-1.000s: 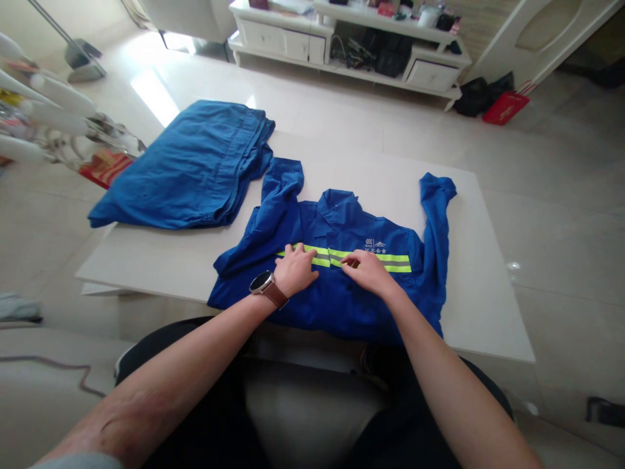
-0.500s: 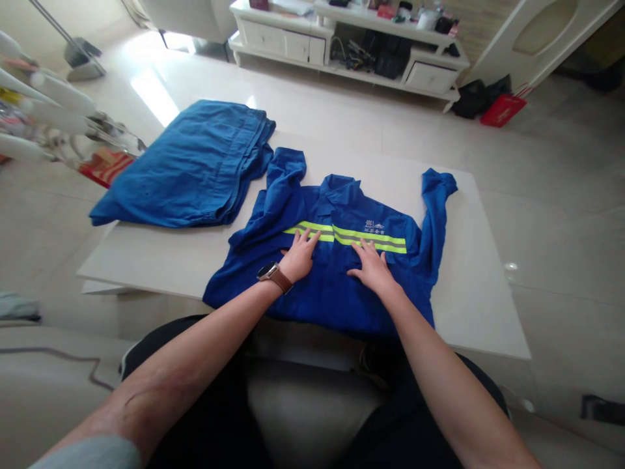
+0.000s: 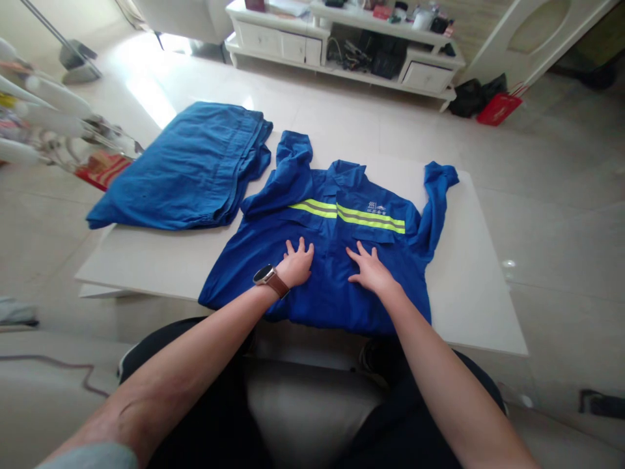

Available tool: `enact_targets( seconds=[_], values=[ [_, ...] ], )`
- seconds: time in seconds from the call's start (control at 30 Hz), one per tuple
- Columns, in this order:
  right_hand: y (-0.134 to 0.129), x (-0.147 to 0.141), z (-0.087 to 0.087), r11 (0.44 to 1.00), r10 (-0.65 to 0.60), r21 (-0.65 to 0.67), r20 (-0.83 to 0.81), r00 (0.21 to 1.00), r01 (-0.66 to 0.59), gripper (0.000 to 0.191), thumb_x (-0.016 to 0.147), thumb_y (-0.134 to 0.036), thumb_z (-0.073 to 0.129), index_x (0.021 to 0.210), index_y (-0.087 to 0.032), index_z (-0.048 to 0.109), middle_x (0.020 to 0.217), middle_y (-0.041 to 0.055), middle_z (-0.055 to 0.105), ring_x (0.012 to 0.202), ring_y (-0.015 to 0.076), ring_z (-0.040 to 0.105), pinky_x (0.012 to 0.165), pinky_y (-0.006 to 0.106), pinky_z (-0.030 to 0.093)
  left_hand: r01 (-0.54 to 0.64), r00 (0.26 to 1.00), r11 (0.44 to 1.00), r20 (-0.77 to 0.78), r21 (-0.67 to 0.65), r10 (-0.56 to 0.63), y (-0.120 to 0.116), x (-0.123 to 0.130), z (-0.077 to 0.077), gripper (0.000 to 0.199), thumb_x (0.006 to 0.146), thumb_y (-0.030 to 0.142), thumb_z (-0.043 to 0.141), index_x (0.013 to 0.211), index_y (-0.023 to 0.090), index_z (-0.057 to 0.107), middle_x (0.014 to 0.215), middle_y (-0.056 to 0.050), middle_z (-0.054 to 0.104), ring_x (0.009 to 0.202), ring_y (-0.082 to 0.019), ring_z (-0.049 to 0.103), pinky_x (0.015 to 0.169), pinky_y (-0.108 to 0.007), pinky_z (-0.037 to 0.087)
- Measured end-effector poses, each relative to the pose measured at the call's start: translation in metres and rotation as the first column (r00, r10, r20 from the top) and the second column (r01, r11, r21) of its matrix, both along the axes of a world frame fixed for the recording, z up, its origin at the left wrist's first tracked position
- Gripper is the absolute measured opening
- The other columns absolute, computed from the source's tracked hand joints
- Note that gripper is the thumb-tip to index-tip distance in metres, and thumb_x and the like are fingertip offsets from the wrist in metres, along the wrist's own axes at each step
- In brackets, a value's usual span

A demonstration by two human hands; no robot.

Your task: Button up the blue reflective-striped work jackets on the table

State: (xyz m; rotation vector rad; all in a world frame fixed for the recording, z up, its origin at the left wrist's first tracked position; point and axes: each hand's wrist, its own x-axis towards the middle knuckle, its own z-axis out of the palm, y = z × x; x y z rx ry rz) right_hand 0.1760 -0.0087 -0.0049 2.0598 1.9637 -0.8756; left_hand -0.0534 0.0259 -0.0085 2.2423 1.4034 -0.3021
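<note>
A blue work jacket (image 3: 332, 286) lies front side up on the white table (image 3: 478, 286), its collar pointing away from me. A yellow-green reflective stripe with a grey middle crosses its chest, and a white logo sits above the stripe on the right. Both sleeves are bent up toward the far side. My left hand (image 3: 297, 264), with a watch on the wrist, rests on the jacket below the stripe, fingers spread. Level with it, right of the front placket, my right hand (image 3: 372, 268) also lies on the cloth with its fingers apart.
Folded blue cloth (image 3: 190, 163) lies on the table's left part, overhanging its edge. Beyond the table stands a white cabinet (image 3: 297, 49) with items on it. A red bag (image 3: 499, 109) is on the floor at right. White rack-like parts (image 3: 58, 98) stand at left.
Both hands have slid from the reflective stripe down toward me over the jacket. The jacket's collar and left-side sleeve now lie slightly farther away, and its upper part looks flatter.
</note>
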Motion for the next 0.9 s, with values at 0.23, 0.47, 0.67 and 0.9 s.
enact_targets(
  seconds=[0.23, 0.47, 0.67, 0.9],
  values=[
    [-0.008, 0.003, -0.005, 0.996, -0.066, 0.066, 0.045, 0.997, 0.063, 0.077, 0.092, -0.031, 0.069, 0.16, -0.033, 0.035, 0.172, 0.0128, 0.018, 0.157, 0.0449, 0.014, 0.117, 0.073, 0.028, -0.058, 0.998, 0.997, -0.001, -0.054, 0.058, -0.002, -0.01, 0.002, 0.097, 0.084, 0.033, 0.075, 0.164, 0.029, 0.02, 0.173, -0.021, 0.008, 0.155, -0.053, 0.004, 0.111, -0.081, 0.026],
    [-0.007, 0.009, -0.02, 0.999, -0.046, 0.027, -0.013, 0.999, 0.047, 0.098, 0.077, -0.025, 0.085, 0.16, -0.036, 0.034, 0.173, 0.0121, 0.013, 0.155, 0.0487, 0.018, 0.118, 0.066, 0.032, 0.034, 0.998, 0.99, -0.05, -0.138, -0.041, -0.003, -0.015, -0.017, 0.129, 0.071, 0.039, 0.09, 0.167, 0.027, 0.005, 0.172, -0.025, -0.009, 0.152, -0.057, -0.015, 0.107, -0.089, 0.012],
    [0.007, 0.011, -0.007, 0.967, -0.137, 0.218, 0.004, 0.991, 0.133, 0.066, 0.094, -0.02, 0.064, 0.156, -0.022, 0.042, 0.166, 0.0167, 0.033, 0.158, 0.0373, 0.02, 0.12, 0.063, 0.032, -0.104, 0.991, 0.995, 0.083, 0.005, 0.104, 0.013, -0.008, 0.003, 0.09, 0.094, 0.029, 0.066, 0.166, 0.039, 0.012, 0.175, -0.012, 0.002, 0.156, -0.052, 0.001, 0.103, -0.087, 0.029],
    [-0.016, -0.002, -0.014, 0.998, 0.033, -0.051, -0.004, 0.999, -0.033, 0.104, 0.073, -0.036, 0.089, 0.16, -0.035, 0.034, 0.172, 0.0166, 0.014, 0.151, 0.0484, 0.03, 0.118, 0.069, 0.026, -0.038, 0.99, 0.98, -0.14, -0.198, 0.01, -0.028, -0.009, 0.001, 0.126, 0.071, 0.048, 0.088, 0.165, 0.042, 0.004, 0.173, -0.014, -0.014, 0.148, -0.065, -0.009, 0.096, -0.089, 0.031]
  ],
)
